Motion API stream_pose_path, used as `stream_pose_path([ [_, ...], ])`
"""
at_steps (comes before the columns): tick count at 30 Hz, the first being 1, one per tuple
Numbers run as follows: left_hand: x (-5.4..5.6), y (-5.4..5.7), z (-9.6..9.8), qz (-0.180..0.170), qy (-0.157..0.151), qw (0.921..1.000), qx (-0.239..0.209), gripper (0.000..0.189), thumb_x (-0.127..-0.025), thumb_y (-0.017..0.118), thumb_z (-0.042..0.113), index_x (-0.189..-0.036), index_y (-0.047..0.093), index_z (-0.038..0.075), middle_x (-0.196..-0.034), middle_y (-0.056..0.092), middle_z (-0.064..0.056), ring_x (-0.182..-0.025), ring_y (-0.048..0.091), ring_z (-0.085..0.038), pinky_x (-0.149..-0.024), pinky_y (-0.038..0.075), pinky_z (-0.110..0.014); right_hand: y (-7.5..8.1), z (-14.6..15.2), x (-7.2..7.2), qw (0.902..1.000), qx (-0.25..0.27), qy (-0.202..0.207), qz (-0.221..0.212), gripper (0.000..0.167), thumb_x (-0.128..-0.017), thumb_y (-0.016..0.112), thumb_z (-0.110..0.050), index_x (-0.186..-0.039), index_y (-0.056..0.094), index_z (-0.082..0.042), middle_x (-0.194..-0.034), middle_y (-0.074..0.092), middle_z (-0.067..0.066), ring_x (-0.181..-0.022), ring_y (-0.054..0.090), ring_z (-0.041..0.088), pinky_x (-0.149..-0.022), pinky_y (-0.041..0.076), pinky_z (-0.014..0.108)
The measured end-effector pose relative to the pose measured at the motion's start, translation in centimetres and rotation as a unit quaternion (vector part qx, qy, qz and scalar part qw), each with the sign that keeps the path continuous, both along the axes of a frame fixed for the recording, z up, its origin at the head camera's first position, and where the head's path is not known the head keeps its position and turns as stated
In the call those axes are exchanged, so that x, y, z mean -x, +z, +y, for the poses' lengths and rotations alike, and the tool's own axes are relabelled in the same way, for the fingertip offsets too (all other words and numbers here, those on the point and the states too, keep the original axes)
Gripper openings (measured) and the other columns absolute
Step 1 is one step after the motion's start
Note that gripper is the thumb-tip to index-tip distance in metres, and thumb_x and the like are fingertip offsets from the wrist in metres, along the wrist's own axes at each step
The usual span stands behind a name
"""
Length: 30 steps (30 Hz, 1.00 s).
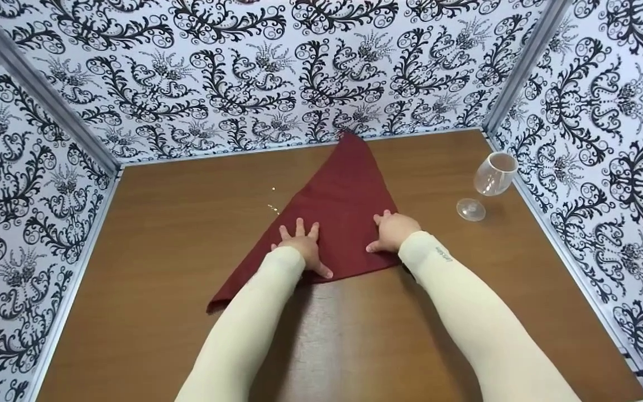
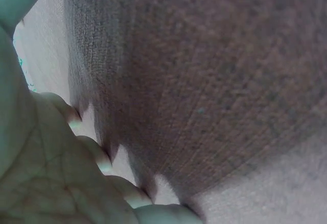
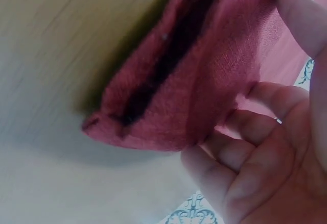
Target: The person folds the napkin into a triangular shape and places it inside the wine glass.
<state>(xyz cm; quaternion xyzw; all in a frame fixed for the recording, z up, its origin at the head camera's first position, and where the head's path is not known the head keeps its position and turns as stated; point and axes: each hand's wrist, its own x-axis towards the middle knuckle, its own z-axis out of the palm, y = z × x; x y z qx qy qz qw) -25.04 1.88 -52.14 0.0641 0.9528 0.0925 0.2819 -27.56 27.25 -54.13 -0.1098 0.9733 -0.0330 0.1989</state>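
A dark red cloth napkin [image 1: 349, 192], folded into a rough triangle, lies on the wooden table with one point toward the back wall. My left hand [image 1: 302, 249] rests on its lower left part, fingers spread and the thumb near the front edge. On the right edge, my right hand [image 1: 396, 231] touches the cloth with fingertips and thumb apart. The right wrist view shows layered folds at a corner of the napkin [image 3: 219, 76] beside slightly bent fingers [image 3: 209, 170]. In the left wrist view the fingertips press on the cloth [image 2: 214, 81].
A clear stemmed glass [image 1: 494, 174] stands at the right rear of the table [image 1: 159, 234]. Patterned panels [image 1: 232, 72] enclose the back and both sides. Small bright specks [image 1: 273, 209] show left of the napkin.
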Motion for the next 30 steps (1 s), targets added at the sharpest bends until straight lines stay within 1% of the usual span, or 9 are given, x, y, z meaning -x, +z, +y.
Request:
stream_pose_path([
  [4, 0.3, 0.6, 0.0, -0.007, -0.010, 0.9994, 0.031, 0.133, -0.072, 0.093, 0.057, -0.171, 0.008, 0.031, -0.179, -0.007, -0.010, -0.163, -0.003, -0.049, -0.124, 0.023, -0.072, 0.6, -0.5, 0.0, 0.9997, -0.016, 0.007, 0.017, 0.080, -0.087, 0.078, -0.062, -0.137, 0.067, 0.000, -0.140, 0.066, 0.026, -0.130, 0.064, 0.041, -0.101, 0.056, 0.056],
  [6, 0.4, 0.9, 0.4, 0.000, -0.014, 0.9990, 0.043, 0.132, -0.073, 0.092, 0.057, -0.171, 0.009, 0.030, -0.179, -0.007, -0.013, -0.162, 0.000, -0.051, -0.123, 0.023, -0.073, 0.7, -0.5, 0.3, 0.9992, -0.008, 0.000, 0.039, 0.071, -0.085, 0.080, -0.060, -0.123, 0.074, -0.001, -0.126, 0.073, 0.023, -0.117, 0.071, 0.039, -0.091, 0.060, 0.058],
  [7, 0.4, 0.9, 0.7, 0.001, -0.013, 0.9991, 0.041, 0.131, -0.074, 0.091, 0.058, -0.171, 0.009, 0.029, -0.179, -0.007, -0.013, -0.162, 0.001, -0.052, -0.122, 0.024, -0.074, 0.7, -0.5, 0.4, 0.9989, -0.001, -0.004, 0.047, 0.070, -0.085, 0.081, -0.059, -0.123, 0.073, -0.002, -0.128, 0.073, 0.023, -0.118, 0.071, 0.039, -0.091, 0.060, 0.058],
  [9, 0.2, 0.9, 1.3, 0.003, -0.014, 0.9995, 0.028, 0.129, -0.076, 0.087, 0.063, -0.171, 0.009, 0.026, -0.178, -0.006, -0.017, -0.160, 0.003, -0.056, -0.120, 0.025, -0.075, 0.4, -0.3, 0.7, 0.9988, 0.008, -0.004, 0.047, 0.077, -0.086, 0.080, -0.059, -0.137, 0.067, -0.003, -0.142, 0.065, 0.026, -0.129, 0.065, 0.042, -0.100, 0.056, 0.058],
  [11, -0.2, 0.7, 1.8, -0.002, -0.015, 0.9998, 0.011, 0.129, -0.077, 0.083, 0.069, -0.172, 0.007, 0.025, -0.178, -0.008, -0.016, -0.159, 0.001, -0.057, -0.119, 0.025, -0.077, -0.1, 0.0, 0.9, 0.9993, 0.020, -0.003, 0.030, 0.090, -0.088, 0.079, -0.058, -0.154, 0.052, -0.004, -0.159, 0.047, 0.028, -0.144, 0.050, 0.047, -0.114, 0.047, 0.058],
  [13, -0.6, 0.4, 2.0, -0.010, -0.007, 0.9999, 0.004, 0.129, -0.078, 0.080, 0.073, -0.172, 0.005, 0.027, -0.178, -0.009, -0.014, -0.160, -0.001, -0.056, -0.119, 0.025, -0.077, -0.5, 0.2, 1.0, 0.9996, 0.028, 0.001, 0.007, 0.100, -0.090, 0.077, -0.057, -0.164, 0.035, -0.005, -0.168, 0.030, 0.029, -0.154, 0.034, 0.050, -0.123, 0.036, 0.057],
  [16, -0.9, -0.1, 2.1, -0.008, 0.001, 0.9999, 0.012, 0.130, -0.076, 0.081, 0.074, -0.171, 0.004, 0.030, -0.179, -0.010, -0.010, -0.161, -0.005, -0.054, -0.120, 0.024, -0.076, -0.6, 0.2, 1.0, 0.9991, 0.042, -0.005, -0.010, 0.102, -0.090, 0.077, -0.057, -0.165, 0.031, -0.005, -0.170, 0.025, 0.030, -0.155, 0.029, 0.052, -0.125, 0.033, 0.058],
  [21, -0.8, -0.4, 2.0, -0.010, -0.004, 0.9999, 0.005, 0.130, -0.076, 0.081, 0.074, -0.171, 0.003, 0.031, -0.179, -0.012, -0.009, -0.161, -0.007, -0.053, -0.121, 0.022, -0.076, -0.2, 0.2, 0.7, 0.9989, 0.036, -0.018, -0.024, 0.101, -0.091, 0.077, -0.055, -0.166, 0.030, -0.006, -0.170, 0.024, 0.028, -0.156, 0.029, 0.050, -0.125, 0.033, 0.057],
  [30, -0.2, -0.5, 0.8, 0.005, -0.012, 0.9999, 0.000, 0.129, -0.073, 0.086, 0.069, -0.171, 0.008, 0.035, -0.180, -0.007, -0.005, -0.162, -0.005, -0.051, -0.123, 0.021, -0.074, 0.1, -0.7, 0.2, 0.9991, 0.025, -0.026, -0.020, 0.102, -0.091, 0.074, -0.060, -0.165, 0.032, -0.004, -0.168, 0.027, 0.029, -0.154, 0.034, 0.048, -0.123, 0.037, 0.056],
])
